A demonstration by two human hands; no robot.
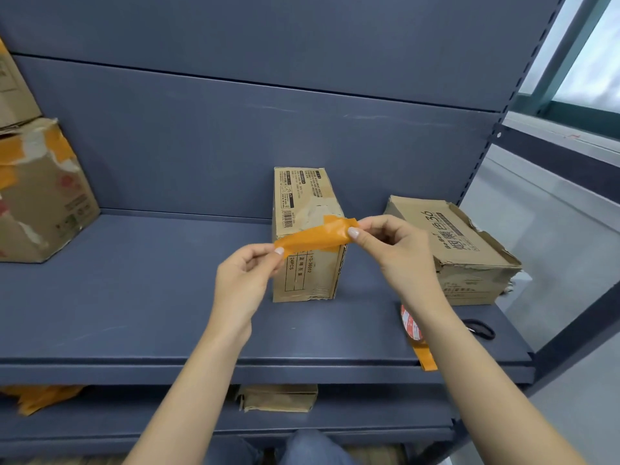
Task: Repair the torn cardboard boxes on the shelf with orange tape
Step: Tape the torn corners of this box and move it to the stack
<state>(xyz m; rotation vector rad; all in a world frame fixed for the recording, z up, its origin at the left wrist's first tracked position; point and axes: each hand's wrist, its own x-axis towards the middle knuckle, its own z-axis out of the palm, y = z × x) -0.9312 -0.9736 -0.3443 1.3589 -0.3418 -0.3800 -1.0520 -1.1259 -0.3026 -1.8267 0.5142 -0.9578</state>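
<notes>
- Left hand (246,268) pinches the lower-left end of a cut orange tape strip (315,237) btw thumb and forefinger, other fingers curled under.
- Right hand (385,245) pinches the upper-right end the same way, thumbnail facing up. Strip is stretched taut btw both hands, slanting up to the right.
- Strip hangs right in front of the tall narrow box (307,233), crossing its near upper corner. Can't tell if it's touching the cardboard yet or just hovering.
- That box is plain brown cardboard w/ black print and a barcode, standing on end, scuffed pale patch on top, ragged bottom edge. Already has a bit of orange tape on the top near the right hand.
- To the right, near but apart: a flatter wider box (459,253) w/ big printed characters, edges torn and frayed esp the right side. It sits close to the shelf's right end.
- Tape roll (412,325) stands on the shelf behind the right forearm, mostly hidden, loose orange tail drooping over the front lip.
- Black scissors (479,328) lie just right of the forearm, near the front edge.
- Far left: bigger crumpled box (40,193) patched w/ orange tape, another box stacked on it.
- Shelf (134,297) is smooth blue-grey metal, lots of bare surface btw the left box and the middle one.
- Lower shelf has a small cardboard box (278,397) and crumpled orange tape at left.
</notes>
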